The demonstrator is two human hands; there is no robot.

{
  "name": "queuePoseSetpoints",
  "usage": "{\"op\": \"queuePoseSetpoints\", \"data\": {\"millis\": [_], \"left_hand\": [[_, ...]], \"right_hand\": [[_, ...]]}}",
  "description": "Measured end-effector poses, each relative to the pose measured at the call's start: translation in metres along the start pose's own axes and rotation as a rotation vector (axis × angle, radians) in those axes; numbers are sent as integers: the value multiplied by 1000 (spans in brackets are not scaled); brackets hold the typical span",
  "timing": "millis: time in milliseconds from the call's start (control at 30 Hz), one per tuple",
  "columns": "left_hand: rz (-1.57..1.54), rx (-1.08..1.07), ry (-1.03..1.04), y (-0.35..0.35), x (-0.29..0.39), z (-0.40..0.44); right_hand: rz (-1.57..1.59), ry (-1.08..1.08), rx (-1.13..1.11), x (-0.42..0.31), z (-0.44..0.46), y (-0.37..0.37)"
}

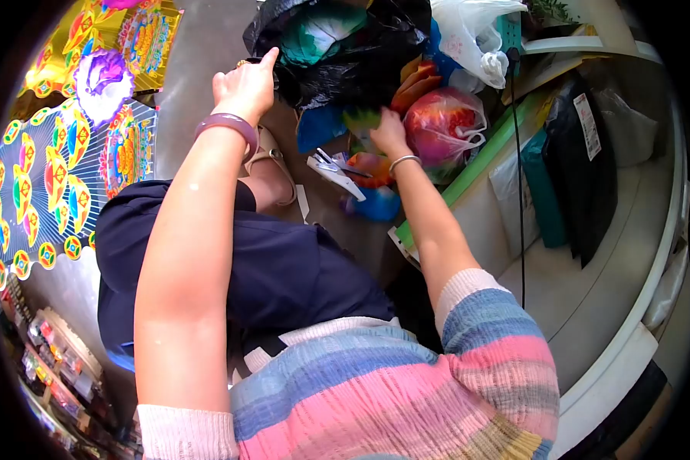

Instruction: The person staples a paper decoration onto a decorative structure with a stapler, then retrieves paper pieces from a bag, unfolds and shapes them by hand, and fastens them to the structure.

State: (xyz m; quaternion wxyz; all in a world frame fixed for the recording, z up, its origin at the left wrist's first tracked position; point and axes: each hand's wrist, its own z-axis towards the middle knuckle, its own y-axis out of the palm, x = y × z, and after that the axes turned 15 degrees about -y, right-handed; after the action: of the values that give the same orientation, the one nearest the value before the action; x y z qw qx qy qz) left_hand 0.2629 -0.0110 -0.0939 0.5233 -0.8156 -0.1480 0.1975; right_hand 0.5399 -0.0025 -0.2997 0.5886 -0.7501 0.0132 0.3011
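My left hand (245, 86), a bangle at its wrist, is at the near left edge of a black plastic bag (333, 86). One finger points out along the edge; the others curl out of sight and seem to grip the plastic. Inside the bag's mouth lies a green and white crumpled bundle (322, 38). My right hand (391, 135), slightly blurred, is closed on a green-yellow piece (362, 119) whose kind I cannot make out. Just right of it sits a clear bag with a red and pink bundle (445, 126). Below are an orange bundle (370, 169) and a blue one (379, 204).
Shiny printed decorations (54, 184) with a purple-white rosette (103, 84) stand at the left. A white plastic bag (479, 34) lies at the top. On the right, a black packet (579, 169) leans inside a pale curved counter (575, 299). A cable (520, 192) hangs before it.
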Motion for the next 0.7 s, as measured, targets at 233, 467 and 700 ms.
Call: {"op": "queuePoseSetpoints", "data": {"millis": [233, 467, 700], "left_hand": [[-207, 171, 34, 0, -8, 12], [-879, 508, 75, -6, -16, 42], [-1190, 447, 113, -46, -20, 30]], "right_hand": [[126, -463, -239, -61, -55, 24], [-298, -138, 29, 3, -12, 32], [-313, 7, -259, 7, 19, 12]]}}
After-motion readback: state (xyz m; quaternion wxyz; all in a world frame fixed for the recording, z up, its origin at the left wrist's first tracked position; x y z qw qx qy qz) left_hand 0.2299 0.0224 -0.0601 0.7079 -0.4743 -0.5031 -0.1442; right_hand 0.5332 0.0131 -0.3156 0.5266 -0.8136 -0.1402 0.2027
